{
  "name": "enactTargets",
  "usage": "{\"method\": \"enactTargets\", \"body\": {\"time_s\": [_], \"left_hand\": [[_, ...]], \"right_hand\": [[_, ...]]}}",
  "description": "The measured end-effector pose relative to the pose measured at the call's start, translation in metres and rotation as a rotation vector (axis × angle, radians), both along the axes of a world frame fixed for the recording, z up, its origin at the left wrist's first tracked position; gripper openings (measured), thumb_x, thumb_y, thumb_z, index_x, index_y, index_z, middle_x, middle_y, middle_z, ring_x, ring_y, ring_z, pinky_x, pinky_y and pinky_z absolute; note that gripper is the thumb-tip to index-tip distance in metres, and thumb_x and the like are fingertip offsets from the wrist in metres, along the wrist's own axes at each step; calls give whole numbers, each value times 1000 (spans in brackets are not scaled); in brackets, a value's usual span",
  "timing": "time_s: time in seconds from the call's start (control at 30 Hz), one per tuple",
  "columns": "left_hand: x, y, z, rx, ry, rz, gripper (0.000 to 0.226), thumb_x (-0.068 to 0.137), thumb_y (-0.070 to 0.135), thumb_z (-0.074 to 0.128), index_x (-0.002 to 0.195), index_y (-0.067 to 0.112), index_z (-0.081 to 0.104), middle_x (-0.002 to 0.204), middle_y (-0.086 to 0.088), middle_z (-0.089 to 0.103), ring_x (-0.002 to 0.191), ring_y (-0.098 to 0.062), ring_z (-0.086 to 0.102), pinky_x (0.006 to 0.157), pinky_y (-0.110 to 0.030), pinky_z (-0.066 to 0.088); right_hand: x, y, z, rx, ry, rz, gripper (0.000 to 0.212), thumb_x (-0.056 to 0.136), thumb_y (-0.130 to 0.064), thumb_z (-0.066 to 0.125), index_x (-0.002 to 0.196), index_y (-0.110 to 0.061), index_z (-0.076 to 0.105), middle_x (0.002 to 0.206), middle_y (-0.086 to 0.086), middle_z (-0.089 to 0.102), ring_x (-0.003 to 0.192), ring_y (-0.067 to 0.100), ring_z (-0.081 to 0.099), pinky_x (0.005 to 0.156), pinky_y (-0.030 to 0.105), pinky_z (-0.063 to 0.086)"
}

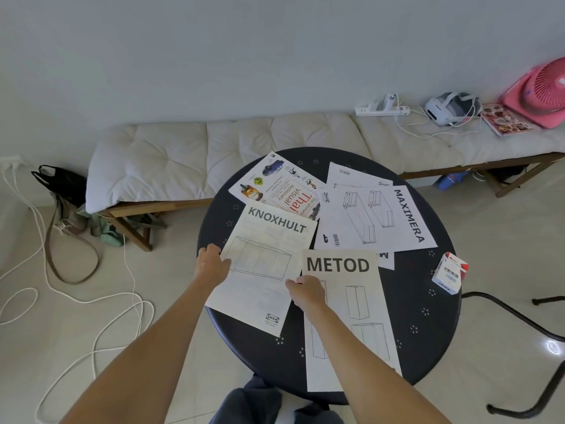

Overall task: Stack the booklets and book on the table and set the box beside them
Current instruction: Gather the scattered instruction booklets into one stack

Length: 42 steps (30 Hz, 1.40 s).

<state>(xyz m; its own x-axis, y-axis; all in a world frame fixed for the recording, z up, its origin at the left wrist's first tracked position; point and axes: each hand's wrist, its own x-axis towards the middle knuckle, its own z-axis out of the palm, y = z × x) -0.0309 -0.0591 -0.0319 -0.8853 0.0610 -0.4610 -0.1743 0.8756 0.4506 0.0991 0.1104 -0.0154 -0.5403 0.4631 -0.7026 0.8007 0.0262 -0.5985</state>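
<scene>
knoxhult booklet (pixel 263 267) flat, tilted, near tabletop's left edge. metod booklet (pixel 351 319) flat at near edge, overhanging it. maximera booklet (pixel 376 218) turned sideways, right of centre. thai dictionary book (pixel 275 186) at far edge, partly covered. vess box (pixel 450 273) upright at right edge.

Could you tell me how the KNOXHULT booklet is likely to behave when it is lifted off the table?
The KNOXHULT booklet looks thin and paper-covered, so it will probably be light and sag if held by one edge. The left hand and right hand sit at opposite edges, which should keep it flatter. It overlaps the Thai dictionary, which it may drag along.
</scene>
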Motion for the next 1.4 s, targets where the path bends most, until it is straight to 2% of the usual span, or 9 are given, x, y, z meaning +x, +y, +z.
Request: {"method": "enactTargets", "body": {"time_s": [0.07, 0.27, 0.53, 0.63, 0.7, 0.87, 0.97, 1.13, 1.4], "left_hand": [[-3, -4, -3, 13, -9, 3, 43, 89, 22, 60, 126, 7, 43, 124, -15, 48, 104, -32, 56, 93, -42, 51], [-14, -9, -7, 71, -77, 55, 40, 86, 26, 65, 119, 9, 49, 112, -14, 57, 95, -29, 57, 83, -38, 51], [-21, -22, -2, 248, -174, 70, 15, 94, 11, 52, 108, 9, 59, 107, -13, 62, 91, -26, 55, 80, -33, 46], [-24, -31, 6, 301, -234, 83, 17, 96, 8, 49, 111, 9, 57, 110, -13, 61, 93, -26, 56, 82, -33, 46], [-26, -36, 12, 328, -277, 78, 18, 96, 7, 48, 113, 10, 54, 109, -11, 59, 97, -27, 56, 86, -37, 48], [-24, -38, 20, 450, -418, 96, 27, 92, 3, 55, 117, 13, 51, 114, -10, 63, 110, -32, 59, 100, -52, 47], [-17, -27, 27, 553, -505, 105, 34, 89, 0, 58, 121, 12, 53, 110, -7, 67, 101, -25, 64, 88, -41, 55], [7, 11, 36, 592, -525, 57, 25, 94, 8, 54, 117, 14, 58, 104, -7, 72, 88, -18, 71, 61, -26, 59], [59, 66, 41, 558, -524, -26, 12, 91, -1, 55, 95, 3, 66, 92, -11, 74, 79, -19, 73, 65, -23, 61]], "right_hand": [[-3, -6, 1, 45, -27, -48, 43, 83, -19, 55, 59, -24, 20, 62, -8, 21, 53, 8, 23, 49, 22, 21], [-11, -8, -4, -4, -54, -191, 40, 76, -8, 59, 58, -17, 24, 59, -1, 27, 52, 15, 25, 49, 24, 20], [-16, -12, -7, -73, -66, -282, 8, 72, -1, 61, 74, -6, 55, 72, 9, 59, 70, 25, 56, 66, 31, 51], [-20, -12, -8, -153, -10, -271, 12, 76, 5, 60, 70, -5, 56, 89, 14, 68, 89, 31, 66, 84, 42, 58], [-23, -14, -4, -216, 41, -265, 17, 80, 7, 59, 74, -8, 54, 103, 14, 68, 102, 32, 66, 80, 43, 59], [-23, 7, 4, -109, 142, -130, 29, 81, 1, 62, 102, -19, 62, 115, 8, 66, 100, 25, 66, 87, 44, 57], [-13, 33, 16, -45, 164, -59, 38, 83, 2, 61, 118, -13, 63, 112, 1, 64, 105, 21, 62, 94, 35, 52], [16, 80, 21, 31, 150, -73, 38, 83, 0, 60, 117, -15, 64, 114, 3, 66, 106, 23, 63, 94, 37, 52], [77, 128, 21, 61, 116, -196, 36, 81, 1, 59, 110, -19, 67, 112, 11, 69, 102, 26, 66, 80, 30, 54]]}}
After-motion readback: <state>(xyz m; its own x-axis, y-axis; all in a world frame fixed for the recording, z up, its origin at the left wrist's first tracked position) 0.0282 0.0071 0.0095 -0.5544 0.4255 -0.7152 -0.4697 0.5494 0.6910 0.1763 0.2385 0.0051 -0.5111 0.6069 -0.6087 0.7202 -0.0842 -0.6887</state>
